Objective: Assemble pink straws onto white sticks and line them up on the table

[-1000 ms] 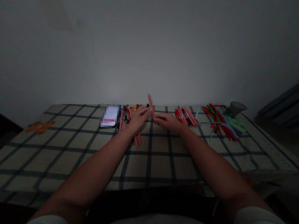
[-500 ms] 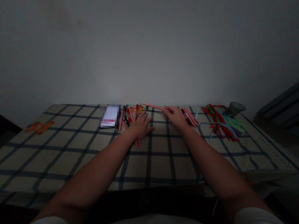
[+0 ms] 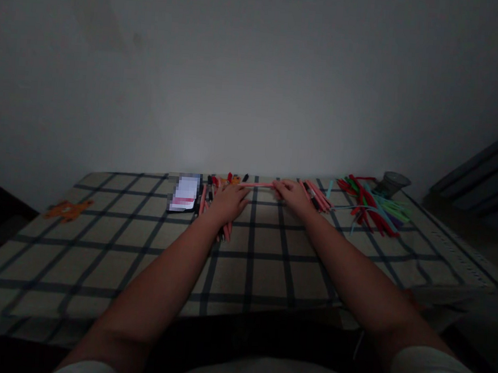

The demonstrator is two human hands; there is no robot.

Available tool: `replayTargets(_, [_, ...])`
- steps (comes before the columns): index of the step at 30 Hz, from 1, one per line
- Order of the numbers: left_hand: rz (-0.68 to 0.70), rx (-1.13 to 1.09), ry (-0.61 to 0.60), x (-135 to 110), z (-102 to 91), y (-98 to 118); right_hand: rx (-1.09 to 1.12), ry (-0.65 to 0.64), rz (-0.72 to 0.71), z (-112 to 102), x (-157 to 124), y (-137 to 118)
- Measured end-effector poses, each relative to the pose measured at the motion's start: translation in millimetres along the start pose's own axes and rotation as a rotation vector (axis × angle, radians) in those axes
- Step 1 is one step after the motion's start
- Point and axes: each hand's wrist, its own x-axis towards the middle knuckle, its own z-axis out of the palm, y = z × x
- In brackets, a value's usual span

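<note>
My right hand (image 3: pixel 291 196) is closed around one end of a slim pink pencil (image 3: pixel 257 185), held level just above the table and pointing left. The pencil's other end reaches the fingertips of my left hand (image 3: pixel 229 201); whether they touch it, I cannot tell. That left hand lies palm down with fingers partly spread, over a loose pile of pens and pencils (image 3: pixel 227 231) in pink, red and black, and covers part of it. Just right of my right hand lies a second group of pink and black pens (image 3: pixel 319 196).
A phone (image 3: pixel 184 193) with a lit, blurred screen lies left of the pile. To the right are a bundle of red, green and blue fuzzy strips (image 3: pixel 369 209) and a dark translucent cup (image 3: pixel 392 184). A checked cloth (image 3: pixel 263 278) covers the table, which meets the wall (image 3: pixel 256 85).
My right hand has lowered the pencil's left end towards my left hand. The left hand has shifted slightly left, its fingers drawn closer together over the pile.
</note>
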Motion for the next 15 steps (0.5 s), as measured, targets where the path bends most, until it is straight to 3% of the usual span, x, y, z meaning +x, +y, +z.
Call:
replayTargets(5, [-0.403,-0.173,0.171,1.8,-15.9,-9.5,0.089,-0.011,0.033,-4.4,0.3,0.3])
replayTargets(6, [-0.428,-0.204,0.21,2.1,-18.1,-11.0,0.067,-0.039,0.035,-4.6,-0.1,0.0])
replayTargets(7, [-0.401,-0.235,0.239,2.3,-19.5,-11.6,0.037,-0.079,0.031,-4.3,-0.7,-0.5])
replayTargets(9, [-0.216,-0.282,0.239,2.6,-20.0,-8.7,-0.012,-0.173,-0.001,-2.5,-2.8,-2.2])
replayTargets(12, [0.107,-0.272,0.11,2.5,-17.0,3.4,-0.034,-0.287,-0.069,2.2,-6.0,-5.3])
replayTargets(15, [0.118,-0.223,0.012,1.6,-14.3,14.6,-0.031,-0.324,-0.098,5.0,-7.1,-6.8])
